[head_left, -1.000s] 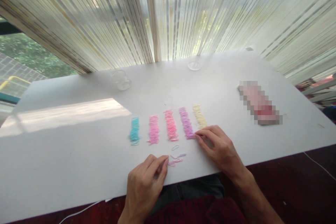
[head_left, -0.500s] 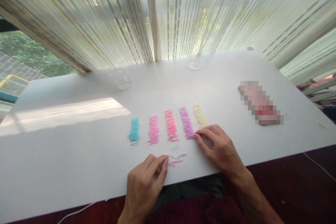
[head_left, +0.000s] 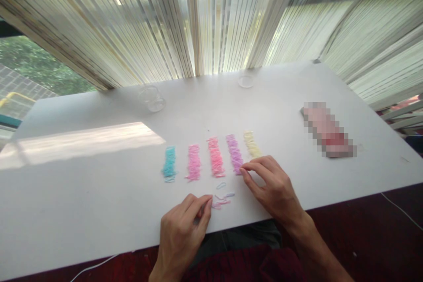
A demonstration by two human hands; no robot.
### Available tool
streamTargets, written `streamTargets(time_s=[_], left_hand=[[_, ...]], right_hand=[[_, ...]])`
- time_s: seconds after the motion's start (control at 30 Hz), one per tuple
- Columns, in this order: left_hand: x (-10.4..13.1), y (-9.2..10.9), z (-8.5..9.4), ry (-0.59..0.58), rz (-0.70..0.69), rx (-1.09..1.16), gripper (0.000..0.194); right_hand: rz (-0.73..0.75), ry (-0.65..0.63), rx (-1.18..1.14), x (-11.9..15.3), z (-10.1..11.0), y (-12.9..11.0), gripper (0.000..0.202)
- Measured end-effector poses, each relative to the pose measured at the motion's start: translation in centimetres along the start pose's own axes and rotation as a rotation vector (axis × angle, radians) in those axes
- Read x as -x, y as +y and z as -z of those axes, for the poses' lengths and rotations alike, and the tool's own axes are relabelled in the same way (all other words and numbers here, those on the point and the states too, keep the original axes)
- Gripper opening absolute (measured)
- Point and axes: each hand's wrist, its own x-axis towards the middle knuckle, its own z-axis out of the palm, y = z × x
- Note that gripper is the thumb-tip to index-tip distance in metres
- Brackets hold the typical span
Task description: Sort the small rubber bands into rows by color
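Small elastic bands lie in coloured rows on the white table: teal (head_left: pixel 169 163), pink (head_left: pixel 194 162), coral (head_left: pixel 216 157), purple (head_left: pixel 234 154) and pale yellow (head_left: pixel 252 144). My right hand (head_left: pixel 271 185) has thumb and forefinger pinched at the near end of the purple row; what is between the fingertips is too small to tell. My left hand (head_left: pixel 183 222) rests on the table, its fingertips pinched beside a little mixed heap of pink and lilac bands (head_left: pixel 222 202); its pinch hides any content. A single blue band (head_left: pixel 220 185) lies just beyond that heap.
Clear plastic containers (head_left: pixel 153 101) stand at the back left, and a clear round lid (head_left: pixel 246 81) lies at the back edge. A pixelated flat pinkish thing (head_left: pixel 328 132) is on the right. Slatted blinds (head_left: pixel 218 17) hang behind the table.
My right hand has shifted slightly left and nearer to me, its fingertips now over the purple row's near end. The left hand and the rows look unchanged.
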Motion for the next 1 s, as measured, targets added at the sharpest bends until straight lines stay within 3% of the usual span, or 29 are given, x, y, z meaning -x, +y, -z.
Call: streamTargets(time_s=[0.23,0.47,0.57,0.73,1.0], left_hand=[[0.1,0.1,-0.1,0.001,0.010,0.025,0.019],[0.1,0.3,0.2,-0.010,0.012,0.034,0.019],[0.0,0.4,0.3,-0.017,-0.007,-0.005,0.020],[-0.2,0.4,0.4,-0.058,-0.028,-0.028,0.020],[0.3,0.1,1.1,-0.077,-0.016,-0.045,0.019]], right_hand=[[0.071,-0.135,0.047,-1.1,-1.9,-1.5,0.016],[0.076,-0.060,0.046,0.5,-0.1,-1.4,0.010],[0.056,-0.084,0.018,1.9,0.4,-1.4,0.010],[0.022,-0.158,-0.048,3.6,0.0,-1.8,0.011],[0.045,-0.198,-0.100,3.6,-0.7,-1.6,0.011]])
